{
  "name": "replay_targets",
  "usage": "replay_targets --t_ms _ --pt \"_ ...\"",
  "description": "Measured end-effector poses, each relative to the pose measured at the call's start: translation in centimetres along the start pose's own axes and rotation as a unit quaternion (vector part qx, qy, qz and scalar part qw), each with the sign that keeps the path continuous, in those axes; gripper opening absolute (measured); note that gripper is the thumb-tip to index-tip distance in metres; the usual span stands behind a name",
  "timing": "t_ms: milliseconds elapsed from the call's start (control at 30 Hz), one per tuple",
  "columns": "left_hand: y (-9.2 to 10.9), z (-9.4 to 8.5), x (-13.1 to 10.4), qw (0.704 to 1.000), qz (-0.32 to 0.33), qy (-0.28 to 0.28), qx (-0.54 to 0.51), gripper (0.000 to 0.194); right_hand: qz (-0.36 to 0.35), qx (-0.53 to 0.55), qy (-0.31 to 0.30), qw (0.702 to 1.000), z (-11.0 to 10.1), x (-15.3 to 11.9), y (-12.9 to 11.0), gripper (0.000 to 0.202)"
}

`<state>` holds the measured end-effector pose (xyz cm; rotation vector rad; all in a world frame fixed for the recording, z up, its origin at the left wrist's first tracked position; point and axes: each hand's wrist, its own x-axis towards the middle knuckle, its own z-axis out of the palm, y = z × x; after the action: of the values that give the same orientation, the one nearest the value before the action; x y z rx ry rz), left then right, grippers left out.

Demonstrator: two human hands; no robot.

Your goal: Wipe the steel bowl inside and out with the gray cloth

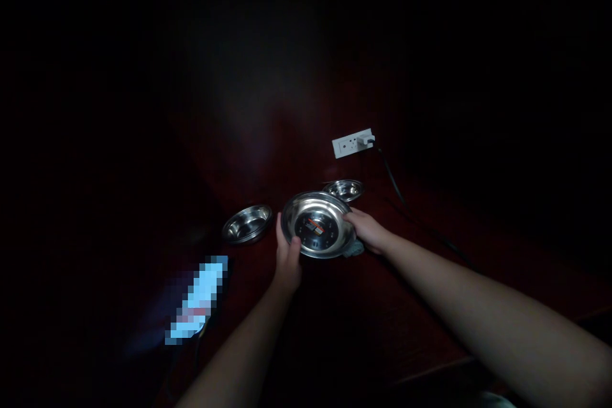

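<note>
A shiny metal bowl [318, 226] with a small orange-and-black label inside is held between both hands, its inside facing me. My left hand [289, 261] grips its lower left rim, thumb over the edge. On the right rim, my right hand [366, 229] holds the bowl with the thumb on the inner side. A greenish-grey cloth [354, 248] shows under the bowl beside my right hand. Most of the fingers behind the bowl are hidden.
Metal bowls sit on the dark red table [406, 338]: one at the left [247, 224], another behind [345, 190]. A white socket [352, 143] has a plug and dark cable [394, 178]. A bright pixelated screen [198, 299] is at the lower left.
</note>
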<state>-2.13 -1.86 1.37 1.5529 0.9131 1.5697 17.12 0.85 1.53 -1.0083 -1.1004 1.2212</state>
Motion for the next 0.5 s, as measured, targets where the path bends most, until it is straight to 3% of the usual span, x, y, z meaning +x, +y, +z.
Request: replay_targets --t_ms 67,133,200,367,433,500 --pt "-0.1 0.4 -0.2 0.98 -0.133 -0.031 -0.142 0.062 -0.022 -0.037 0.01 0.999 -0.3 0.3 0.3 0.013" --pt "-0.3 0.6 -0.3 0.968 -0.181 -0.044 -0.168 0.058 -0.045 -0.076 0.027 0.996 -0.7 0.6 0.5 0.01" --pt "-0.5 0.8 -0.2 0.952 -0.238 -0.014 -0.192 0.06 -0.06 -0.113 0.037 0.991 -1.0 0.8 0.6 0.012" --pt "-2.1 0.5 0.8 0.941 -0.283 0.063 -0.174 0.049 -0.11 -0.286 0.061 0.95 -2.5 1.1 -0.3 0.028" --pt "-2.8 0.4 1.1 0.949 -0.266 0.073 -0.151 0.05 -0.134 -0.324 0.139 0.926 -3.3 1.1 -1.1 0.027" --pt "-3.2 0.5 1.3 0.958 -0.241 0.062 -0.142 0.058 -0.201 -0.354 0.217 0.887 -3.8 0.8 -2.0 0.035"
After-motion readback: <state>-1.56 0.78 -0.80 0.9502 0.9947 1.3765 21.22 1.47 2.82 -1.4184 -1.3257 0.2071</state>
